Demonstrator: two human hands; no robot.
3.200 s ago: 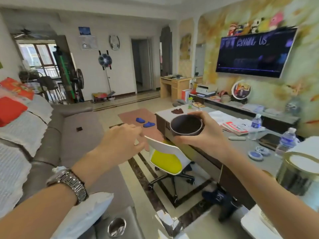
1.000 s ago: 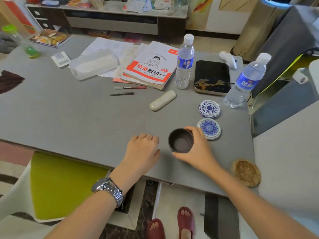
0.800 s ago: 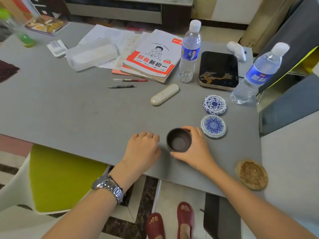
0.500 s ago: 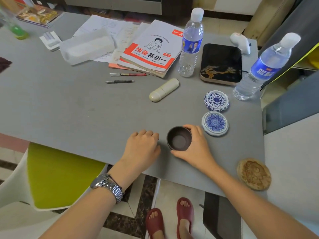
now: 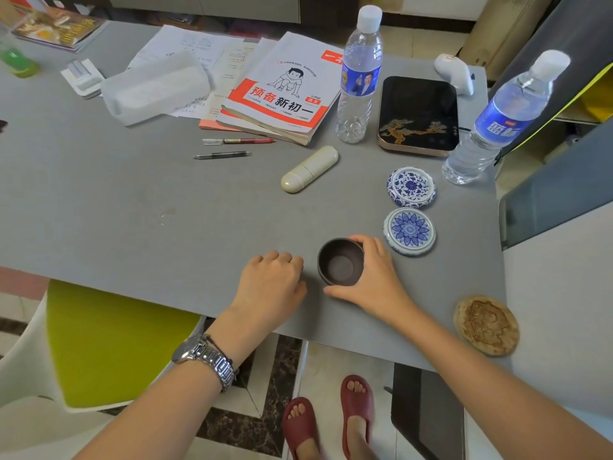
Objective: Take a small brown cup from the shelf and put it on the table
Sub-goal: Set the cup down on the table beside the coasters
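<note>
A small brown cup stands upright on the grey table, near its front edge. My right hand wraps around the cup's right side, with thumb and fingers on its wall. My left hand rests on the table just left of the cup, fingers curled into a loose fist, holding nothing. A metal watch sits on the left wrist.
Two blue-and-white round lids lie right of the cup, a brown carved disc at the front right. Behind are two water bottles, a black tray, a cream case, pens and books. A green chair stands under the table edge.
Three seconds ago my right hand held the cup in the air across the room. Over the last second the cup and both hands have stayed in place on the table; only the view shifted.
</note>
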